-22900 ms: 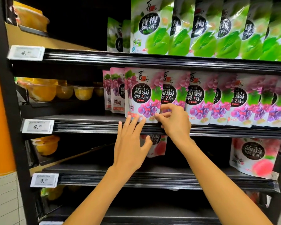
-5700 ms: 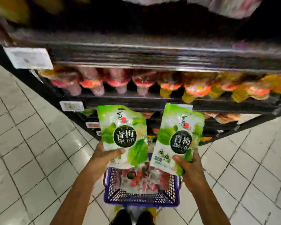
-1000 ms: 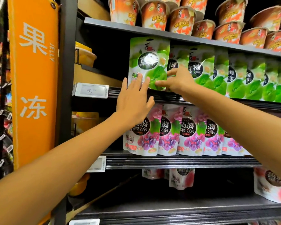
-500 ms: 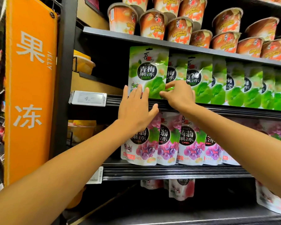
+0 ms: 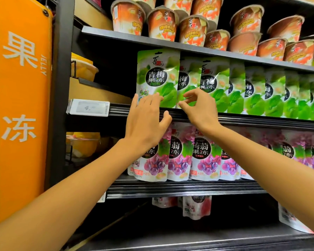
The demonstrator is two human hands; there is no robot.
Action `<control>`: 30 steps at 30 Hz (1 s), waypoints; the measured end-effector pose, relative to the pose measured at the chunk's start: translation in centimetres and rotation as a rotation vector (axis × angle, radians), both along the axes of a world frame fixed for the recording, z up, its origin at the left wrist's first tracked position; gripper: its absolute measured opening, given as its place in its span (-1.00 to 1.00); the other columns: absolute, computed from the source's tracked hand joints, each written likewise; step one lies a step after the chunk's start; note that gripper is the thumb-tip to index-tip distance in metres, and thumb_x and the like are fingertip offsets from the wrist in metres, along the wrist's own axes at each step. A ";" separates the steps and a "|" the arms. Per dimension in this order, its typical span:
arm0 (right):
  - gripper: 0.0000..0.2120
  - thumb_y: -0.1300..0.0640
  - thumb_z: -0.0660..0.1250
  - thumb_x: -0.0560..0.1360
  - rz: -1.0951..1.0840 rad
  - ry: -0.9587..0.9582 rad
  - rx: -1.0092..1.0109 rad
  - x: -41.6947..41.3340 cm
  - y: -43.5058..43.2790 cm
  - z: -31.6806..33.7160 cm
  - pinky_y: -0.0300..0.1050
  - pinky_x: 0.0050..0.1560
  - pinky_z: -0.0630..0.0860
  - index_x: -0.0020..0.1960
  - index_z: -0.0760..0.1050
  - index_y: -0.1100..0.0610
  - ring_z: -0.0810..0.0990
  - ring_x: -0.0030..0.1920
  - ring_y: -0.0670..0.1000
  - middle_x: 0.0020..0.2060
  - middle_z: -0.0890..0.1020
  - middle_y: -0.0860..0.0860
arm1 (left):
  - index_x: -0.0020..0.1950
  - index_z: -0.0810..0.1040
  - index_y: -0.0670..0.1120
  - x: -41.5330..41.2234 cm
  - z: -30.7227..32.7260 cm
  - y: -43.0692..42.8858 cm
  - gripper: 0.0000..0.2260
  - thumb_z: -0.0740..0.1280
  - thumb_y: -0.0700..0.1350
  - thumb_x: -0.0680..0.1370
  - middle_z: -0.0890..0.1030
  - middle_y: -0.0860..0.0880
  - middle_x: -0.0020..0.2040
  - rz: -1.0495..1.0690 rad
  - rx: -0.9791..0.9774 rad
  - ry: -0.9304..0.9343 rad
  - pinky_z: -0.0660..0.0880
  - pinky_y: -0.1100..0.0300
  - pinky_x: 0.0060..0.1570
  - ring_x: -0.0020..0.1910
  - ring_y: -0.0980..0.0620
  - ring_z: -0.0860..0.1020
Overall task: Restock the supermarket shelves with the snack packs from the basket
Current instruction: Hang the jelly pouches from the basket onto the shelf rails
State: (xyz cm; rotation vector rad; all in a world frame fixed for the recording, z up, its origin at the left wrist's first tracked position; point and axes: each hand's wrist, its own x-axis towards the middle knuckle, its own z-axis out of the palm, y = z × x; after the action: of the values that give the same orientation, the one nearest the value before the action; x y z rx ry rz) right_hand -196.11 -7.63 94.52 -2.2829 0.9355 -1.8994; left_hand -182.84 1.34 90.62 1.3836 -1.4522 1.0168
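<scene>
I see left hand (image 5: pixel 147 122) flat, fingers straight, tips touching the lower front of leftmost green pack (image 5: pixel 158 77), which stands upright on the shelf (image 5: pixel 252 119) | right hand (image 5: pixel 200 108) loosely curled at bottom edge of next green pack (image 5: pixel 186 81), pinching or not I cannot tell | purple packs (image 5: pixel 203 156) one level below | orange cups (image 5: pixel 161 22) above
</scene>
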 end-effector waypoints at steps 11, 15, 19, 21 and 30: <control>-0.89 0.14 0.40 0.51 0.253 -0.029 0.033 -6.9 3.3 -14.0 0.02 -0.04 0.54 0.00 0.56 -0.03 0.60 -0.11 -0.02 -0.16 0.66 -0.12 | -0.01 0.53 -0.05 -6.5 -9.6 2.2 -0.88 0.24 -0.14 0.50 0.52 0.15 -0.09 -0.432 0.005 0.311 0.39 0.22 0.03 -0.04 0.12 0.46; -0.89 0.15 0.39 0.53 0.352 0.071 0.227 -11.1 3.7 -23.0 -0.05 -0.09 0.57 0.01 0.56 -0.03 0.65 -0.14 -0.07 -0.22 0.66 -0.10 | -0.07 0.54 0.00 -9.4 -17.2 2.4 -0.90 0.27 -0.19 0.56 0.56 0.13 -0.13 -0.463 0.185 0.515 0.37 0.38 -0.14 -0.15 0.19 0.48; -0.90 0.20 0.36 0.53 0.421 0.143 0.550 -15.5 3.7 -35.1 -0.23 -0.18 0.53 -0.01 0.57 0.02 0.66 -0.18 -0.08 -0.27 0.68 -0.04 | -0.13 0.55 0.01 -12.4 -28.0 3.2 -0.81 0.26 -0.24 0.58 0.61 0.10 -0.16 -0.421 0.383 0.834 0.42 0.40 -0.17 -0.17 0.18 0.55; -0.87 0.26 0.32 0.53 0.434 0.168 0.772 -17.7 3.9 -42.1 -0.14 -0.17 0.55 -0.03 0.58 0.06 0.67 -0.18 0.00 -0.26 0.69 0.04 | -0.16 0.56 0.04 -13.3 -34.4 3.8 -0.79 0.26 -0.23 0.58 0.62 0.12 -0.17 -0.380 0.509 1.007 0.44 0.35 -0.15 -0.20 0.21 0.55; -0.79 0.46 0.38 0.40 0.284 0.313 1.546 -25.0 8.1 -68.5 -0.41 -0.25 0.40 -0.30 0.58 0.21 0.49 -0.43 -0.23 -0.40 0.53 -0.06 | -0.25 0.53 -0.11 -19.6 -65.1 10.8 -0.68 0.21 -0.47 0.56 0.52 -0.07 -0.27 -0.043 0.863 1.655 0.43 0.08 -0.16 -0.23 -0.04 0.49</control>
State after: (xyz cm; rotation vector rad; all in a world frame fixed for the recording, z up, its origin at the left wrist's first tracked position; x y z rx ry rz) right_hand -221.16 0.51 26.05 -1.4755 1.2767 -0.2639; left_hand -202.44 12.17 25.54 1.8852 -0.4920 -0.9229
